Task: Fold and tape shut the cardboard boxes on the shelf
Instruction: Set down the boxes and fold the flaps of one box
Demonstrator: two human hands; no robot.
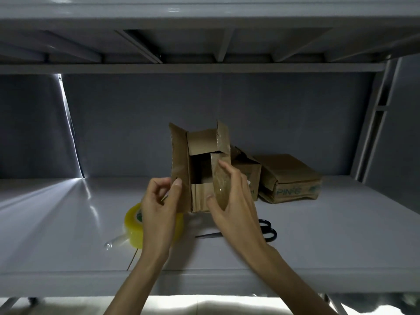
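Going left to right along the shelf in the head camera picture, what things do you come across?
Roll of yellow tape → left hand → open cardboard box held up by both hands → right hand → scissors → flattened cardboard box at the far right.

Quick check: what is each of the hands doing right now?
Left hand: pinches the left flap of the open box.
Right hand: grips the right flap of the same box.

One head-worn view — close, facing forward into the shelf (slightly upward).
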